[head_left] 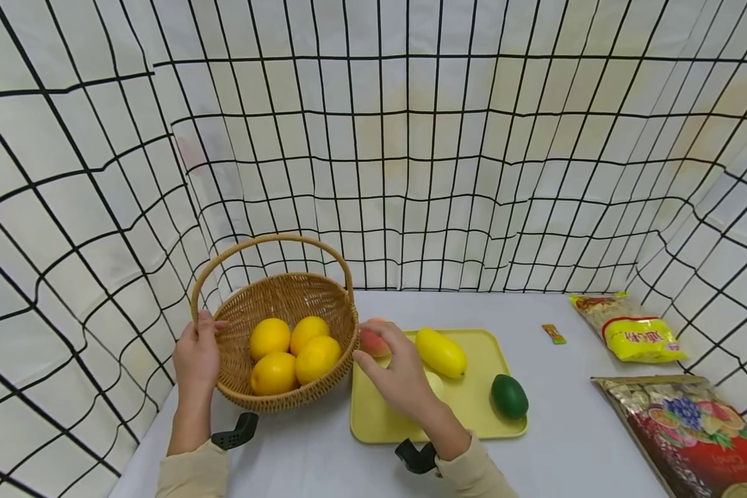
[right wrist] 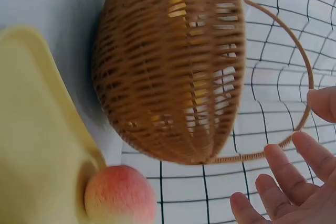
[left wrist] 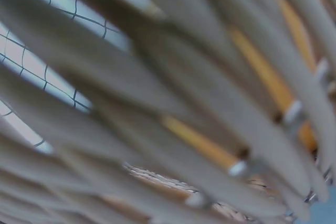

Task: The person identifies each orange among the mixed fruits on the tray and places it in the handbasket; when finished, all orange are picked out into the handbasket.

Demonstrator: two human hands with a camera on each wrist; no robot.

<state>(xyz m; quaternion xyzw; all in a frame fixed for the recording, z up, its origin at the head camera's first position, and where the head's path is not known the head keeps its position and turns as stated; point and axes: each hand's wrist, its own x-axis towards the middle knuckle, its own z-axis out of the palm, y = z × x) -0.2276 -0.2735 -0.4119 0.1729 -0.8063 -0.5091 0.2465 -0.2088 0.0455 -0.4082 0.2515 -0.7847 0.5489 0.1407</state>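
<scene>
A wicker basket (head_left: 233,349) with a tall arched handle holds several oranges (head_left: 270,337) and leans toward me. My left hand (head_left: 198,353) grips its left rim at the foot of the handle, thumb on the inner side. Close-up basket weave (left wrist: 173,93) fills the left wrist view and hides that hand. On the basket's right side is my right hand (head_left: 401,377), fingers spread and holding nothing; a gap to the handle shows in the right wrist view. Behind its fingers, a peach (right wrist: 121,195) sits at the corner of the yellow tray (head_left: 380,418).
The tray also bears a long yellow fruit (head_left: 440,351), a green avocado-like fruit (head_left: 509,396) and a partly hidden pale round one (head_left: 434,384). Rightward lie a small wrapped packet (head_left: 554,334), a yellow-labelled bag (head_left: 641,339) and a large red bag (head_left: 691,429). Grid-patterned curtains (head_left: 411,173) enclose the table.
</scene>
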